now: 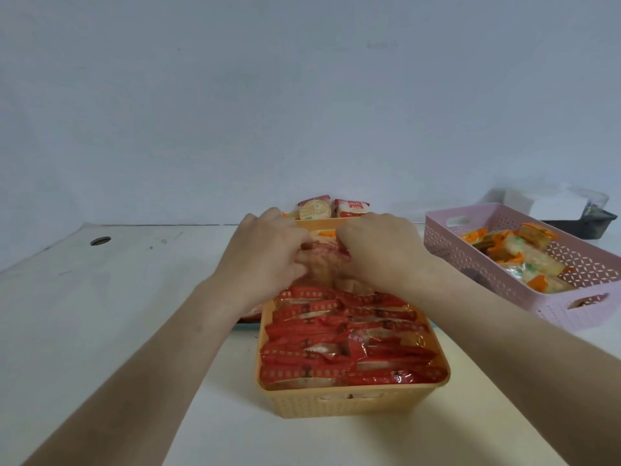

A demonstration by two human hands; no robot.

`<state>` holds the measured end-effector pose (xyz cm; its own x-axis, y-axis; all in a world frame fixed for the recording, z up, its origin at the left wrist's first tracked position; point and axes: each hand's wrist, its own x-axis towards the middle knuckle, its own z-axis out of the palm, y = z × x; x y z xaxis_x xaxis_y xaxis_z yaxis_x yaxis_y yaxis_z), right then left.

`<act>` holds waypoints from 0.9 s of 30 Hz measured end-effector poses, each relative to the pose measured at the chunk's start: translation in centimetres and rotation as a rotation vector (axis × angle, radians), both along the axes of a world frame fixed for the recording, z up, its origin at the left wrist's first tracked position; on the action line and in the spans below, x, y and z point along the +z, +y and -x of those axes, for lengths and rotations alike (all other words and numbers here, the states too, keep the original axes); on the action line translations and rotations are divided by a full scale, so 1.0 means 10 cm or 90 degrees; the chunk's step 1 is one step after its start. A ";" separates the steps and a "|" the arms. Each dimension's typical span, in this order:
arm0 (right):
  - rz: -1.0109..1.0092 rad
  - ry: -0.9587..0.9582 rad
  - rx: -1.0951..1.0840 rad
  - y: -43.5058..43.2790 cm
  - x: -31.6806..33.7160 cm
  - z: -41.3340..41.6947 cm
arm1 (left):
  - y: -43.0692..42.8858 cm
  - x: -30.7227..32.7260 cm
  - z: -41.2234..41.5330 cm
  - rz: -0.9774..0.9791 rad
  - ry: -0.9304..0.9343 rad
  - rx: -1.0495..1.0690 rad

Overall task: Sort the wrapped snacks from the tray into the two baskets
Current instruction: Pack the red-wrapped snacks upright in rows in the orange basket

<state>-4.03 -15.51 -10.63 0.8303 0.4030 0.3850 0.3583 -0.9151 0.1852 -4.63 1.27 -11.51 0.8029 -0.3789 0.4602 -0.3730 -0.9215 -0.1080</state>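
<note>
Wrapped snacks [322,264], a small clump in pale and red film, sit between your two hands at the far end of the orange basket [349,403]. Your left hand [265,253] comes in from the left with its fingers curled onto the clump. Your right hand [379,253] meets it from the right and pinches the same clump, knuckles up. The two hands almost touch over it. Exactly how many packets you hold is hidden by your fingers.

Below your hands, the orange basket stands lengthwise in front of you, packed to the rim with red-wrapped snacks [346,348] lying crosswise in rows. Under your left wrist, just beside the basket's left wall, a thin strip of the blue tray [247,326] shows. Beyond your hands an orange container [316,224] holds two packets upright, a round pale one [314,210] and a red-and-white one [351,208].

To your right, apart from the orange basket, the pink basket [470,260] lies at an angle. It holds orange-and-green-wrapped snacks [524,260] in a loose heap.

All of this rests on the white tabletop [117,314], which has a round hole [100,240] at the far left. Past the pink basket stand a black container [584,223] and a white box [514,200] against the wall.
</note>
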 end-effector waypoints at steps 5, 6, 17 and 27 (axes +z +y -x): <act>-0.134 0.102 -0.003 -0.10 0.03 -0.11 | 0.00 0.08 0.14 0.014 0.115 -0.043; -0.167 0.122 -0.002 -0.12 0.05 -0.14 | -0.01 0.10 0.16 -0.009 0.138 -0.044; -0.608 0.258 0.124 -0.19 0.10 -0.18 | -0.08 0.04 0.17 -0.024 0.233 -0.058; -0.264 0.160 0.127 -0.06 0.00 -0.15 | 0.08 0.04 0.17 0.265 0.134 -0.096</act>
